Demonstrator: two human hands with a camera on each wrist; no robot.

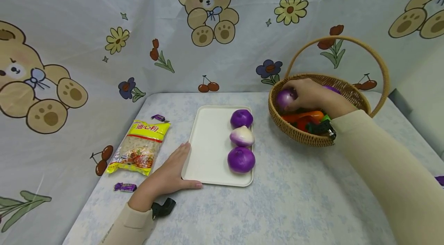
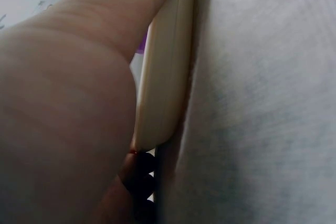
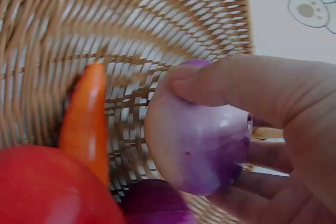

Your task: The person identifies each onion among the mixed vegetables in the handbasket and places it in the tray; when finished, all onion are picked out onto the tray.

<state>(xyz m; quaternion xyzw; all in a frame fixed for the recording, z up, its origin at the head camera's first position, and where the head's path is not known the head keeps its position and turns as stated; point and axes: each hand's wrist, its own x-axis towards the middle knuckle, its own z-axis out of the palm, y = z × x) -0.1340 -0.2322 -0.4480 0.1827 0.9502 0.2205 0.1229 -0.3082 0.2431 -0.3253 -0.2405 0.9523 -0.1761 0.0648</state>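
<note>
My right hand (image 1: 306, 94) reaches into the wicker basket (image 1: 312, 139) and grips a purple onion (image 1: 285, 98), seen close up as a pale purple onion (image 3: 197, 148) between thumb and fingers. An orange pepper (image 3: 84, 121), a red vegetable (image 3: 47, 187) and another purple onion (image 3: 155, 203) lie in the basket. A white tray (image 1: 208, 148) holds three purple onions (image 1: 241, 159) in a row along its right side. My left hand (image 1: 171, 175) lies flat on the table with straight fingers against the tray's left front corner, the tray's edge (image 2: 165, 82) pressing on the hand.
A yellow pasta packet (image 1: 140, 146) lies left of the tray, with two small purple candies (image 1: 125, 187) near it. The basket's tall handle (image 1: 347, 42) arches over my right hand. A cartoon bear cloth backs the table.
</note>
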